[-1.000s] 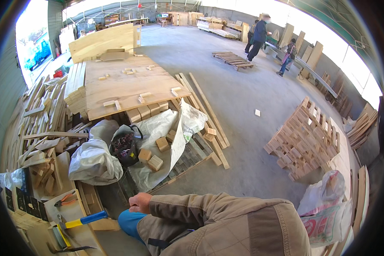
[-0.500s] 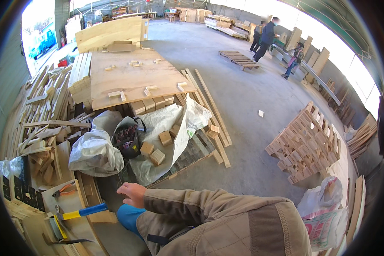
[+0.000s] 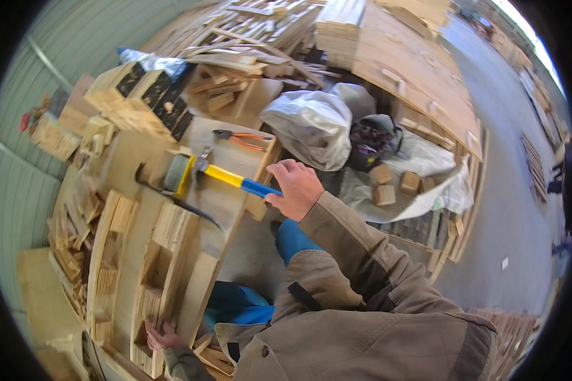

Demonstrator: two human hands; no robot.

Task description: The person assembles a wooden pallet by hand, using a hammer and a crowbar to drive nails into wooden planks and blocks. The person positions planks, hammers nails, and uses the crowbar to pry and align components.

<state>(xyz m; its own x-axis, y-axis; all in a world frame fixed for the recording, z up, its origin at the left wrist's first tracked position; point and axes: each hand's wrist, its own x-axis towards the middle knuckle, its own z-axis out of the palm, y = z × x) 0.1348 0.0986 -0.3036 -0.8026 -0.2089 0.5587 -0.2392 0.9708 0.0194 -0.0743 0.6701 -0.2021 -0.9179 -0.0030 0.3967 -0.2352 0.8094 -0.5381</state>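
Observation:
A claw hammer with a yellow and blue handle lies on the wooden bench. My right hand is at the blue end of that handle, fingers apart and not wrapped round it; whether it touches is hard to tell. At the lower left, my left hand rests with spread fingers against a long wooden frame filled with short wood pieces. Beside the hammer head lie a yellow and grey tool and a dark pry bar. Orange-handled pliers lie beyond the hammer.
Black-marked timber blocks stand at the bench's far end. Right of the bench are a white sack, a dark bag and wood blocks on a sheet over a pallet. Scrap timber lies behind.
The view has swung left, bringing the bench nearer the middle. My right hand has moved closer to the hammer handle's end. My left hand has come into view.

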